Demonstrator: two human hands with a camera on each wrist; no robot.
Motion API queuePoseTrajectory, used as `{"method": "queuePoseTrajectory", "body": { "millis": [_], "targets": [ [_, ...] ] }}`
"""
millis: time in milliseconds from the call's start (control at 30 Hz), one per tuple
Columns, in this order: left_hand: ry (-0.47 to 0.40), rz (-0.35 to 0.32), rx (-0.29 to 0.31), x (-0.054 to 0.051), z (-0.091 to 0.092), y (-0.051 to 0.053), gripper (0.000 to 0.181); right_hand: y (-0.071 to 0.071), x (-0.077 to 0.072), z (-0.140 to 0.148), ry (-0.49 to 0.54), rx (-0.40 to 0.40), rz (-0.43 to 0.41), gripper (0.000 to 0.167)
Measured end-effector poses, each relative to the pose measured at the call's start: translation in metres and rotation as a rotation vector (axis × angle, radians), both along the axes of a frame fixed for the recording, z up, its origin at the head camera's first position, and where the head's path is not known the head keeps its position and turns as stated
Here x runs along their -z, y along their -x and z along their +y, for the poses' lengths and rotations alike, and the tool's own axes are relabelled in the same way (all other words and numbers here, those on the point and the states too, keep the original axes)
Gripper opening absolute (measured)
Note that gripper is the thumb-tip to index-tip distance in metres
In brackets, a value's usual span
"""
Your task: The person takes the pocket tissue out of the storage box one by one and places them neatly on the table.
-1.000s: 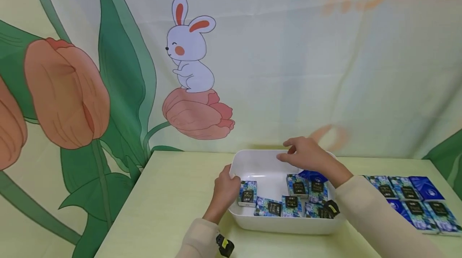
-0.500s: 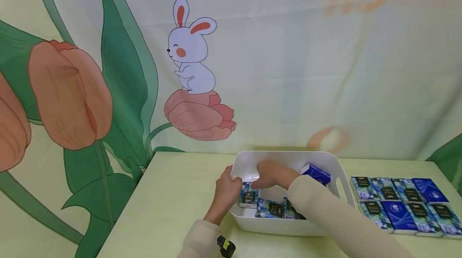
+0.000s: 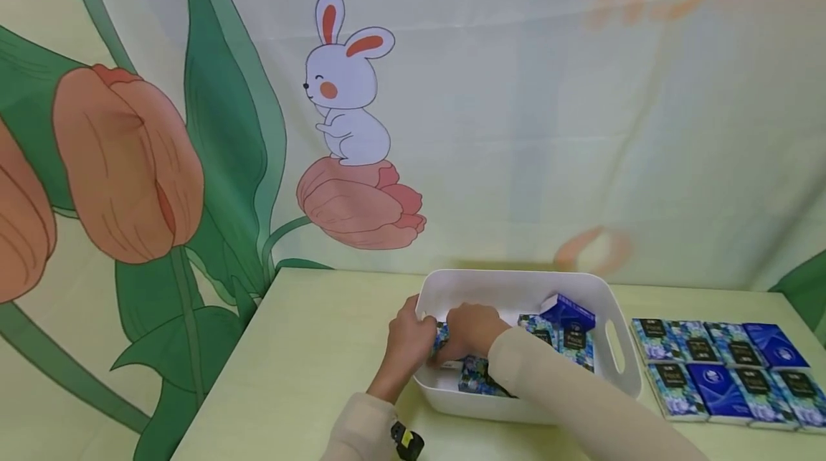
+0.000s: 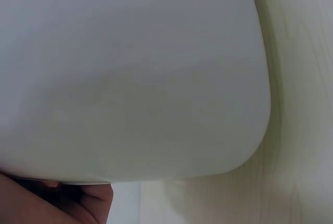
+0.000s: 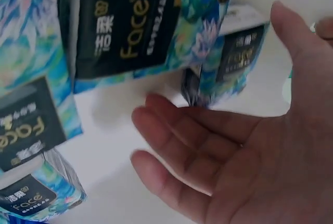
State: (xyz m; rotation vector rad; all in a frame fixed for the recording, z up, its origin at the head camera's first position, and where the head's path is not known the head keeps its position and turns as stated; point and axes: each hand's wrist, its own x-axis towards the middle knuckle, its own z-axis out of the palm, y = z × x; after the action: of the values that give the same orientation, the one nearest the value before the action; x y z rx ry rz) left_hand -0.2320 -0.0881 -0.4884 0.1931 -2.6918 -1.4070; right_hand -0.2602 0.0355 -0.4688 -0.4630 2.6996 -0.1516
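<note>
My left hand (image 3: 410, 335) grips the left end of a white plastic bin (image 3: 503, 409), its thumb over the rim. In the left wrist view the bin's outer wall (image 4: 135, 78) fills most of the picture, with a bit of that hand (image 4: 78, 203) below. My right hand (image 3: 474, 332) reaches down inside the bin at a floral tissue pack (image 3: 442, 335) by the left wall. In the right wrist view its fingers are spread and slightly bent, with the pack (image 5: 237, 57) between thumb and fingertips; no firm hold shows. Other floral tissue packs (image 3: 576, 346) lie in the bin, some hidden by the forearm.
A dark blue pack (image 3: 568, 311) leans at the bin's back right. Right of the bin, several tissue packs (image 3: 723, 375) lie in two rows on the pale table (image 3: 303, 368). A printed cloth (image 3: 503, 124) hangs behind the table.
My right hand has moved from above the bin's back rim leftward and down to the pack at the left wall. The left hand keeps its hold on the bin.
</note>
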Motion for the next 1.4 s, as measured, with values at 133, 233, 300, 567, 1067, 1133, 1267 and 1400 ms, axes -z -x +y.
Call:
{"method": "queuePoseTrajectory", "body": {
  "millis": [133, 233, 300, 567, 1067, 1133, 1267, 1400],
  "targets": [
    [0.015, 0.001, 0.003, -0.001, 0.002, 0.001, 0.049, 0.003, 0.002, 0.0, -0.01, 0.003, 0.053, 0.045],
    [0.024, 0.002, 0.003, -0.001, 0.001, 0.001, 0.048, 0.008, 0.004, 0.004, 0.014, -0.007, 0.092, 0.034],
    [0.024, 0.003, 0.0, -0.001, 0.001, 0.0, 0.047, 0.012, 0.004, 0.007, 0.039, -0.011, 0.083, 0.032],
    [0.001, -0.001, -0.006, 0.001, -0.001, -0.002, 0.046, 0.012, -0.014, 0.03, 0.136, -0.002, 0.078, 0.04],
    [-0.043, -0.013, 0.002, -0.004, -0.002, -0.003, 0.05, -0.059, -0.081, 0.108, 0.327, 0.042, 0.272, 0.047],
    [-0.045, -0.013, -0.003, -0.003, -0.002, -0.004, 0.05, -0.07, -0.085, 0.123, 0.36, 0.073, 0.311, 0.051],
    [-0.049, -0.015, 0.008, -0.002, -0.001, -0.005, 0.052, -0.095, -0.091, 0.162, 0.414, 0.215, 0.297, 0.06],
    [-0.048, -0.015, 0.019, -0.001, 0.001, -0.004, 0.052, -0.12, -0.086, 0.204, 0.404, 0.375, 0.271, 0.067]
  ]
}}
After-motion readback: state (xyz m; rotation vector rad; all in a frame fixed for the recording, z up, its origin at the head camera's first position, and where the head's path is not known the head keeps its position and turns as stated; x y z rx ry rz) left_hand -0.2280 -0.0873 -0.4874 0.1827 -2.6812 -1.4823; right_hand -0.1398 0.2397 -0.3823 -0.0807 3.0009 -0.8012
